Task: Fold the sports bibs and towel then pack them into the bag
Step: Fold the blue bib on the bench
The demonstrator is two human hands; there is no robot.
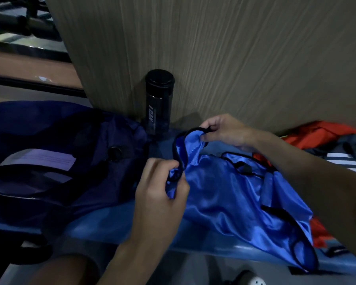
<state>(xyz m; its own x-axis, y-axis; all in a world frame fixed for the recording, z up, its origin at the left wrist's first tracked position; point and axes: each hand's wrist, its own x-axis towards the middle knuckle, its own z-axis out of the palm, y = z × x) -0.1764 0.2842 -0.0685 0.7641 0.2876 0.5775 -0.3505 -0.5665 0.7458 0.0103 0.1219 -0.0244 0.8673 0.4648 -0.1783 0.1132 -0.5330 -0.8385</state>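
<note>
One blue bib (234,192), shiny with black edging, lies spread on the right half of a blue bench (132,229), its near end hanging over the bench's front edge.

Two hands hold it. The left hand (162,192) has fingers curled round a bunched fold of blue cloth and black trim at the bib's left edge. The right hand (224,130) pinches the black-edged shoulder loop at the bib's far end, between thumb and fingers, lifting it slightly.

One dark navy bag (49,151) lies on the left of the bench, just beside the bib, its mouth open and a pale label (39,159) showing inside.

One black bottle (158,99) stands upright at the far edge, against a wood-grain wall panel (214,48), between bag and bib.

Orange cloth (321,130) shows far right and again under the blue bib's right edge; the number of pieces cannot be told.

One grey cloth with white stripes (347,159) lies on the right, touching the orange cloth.
</note>
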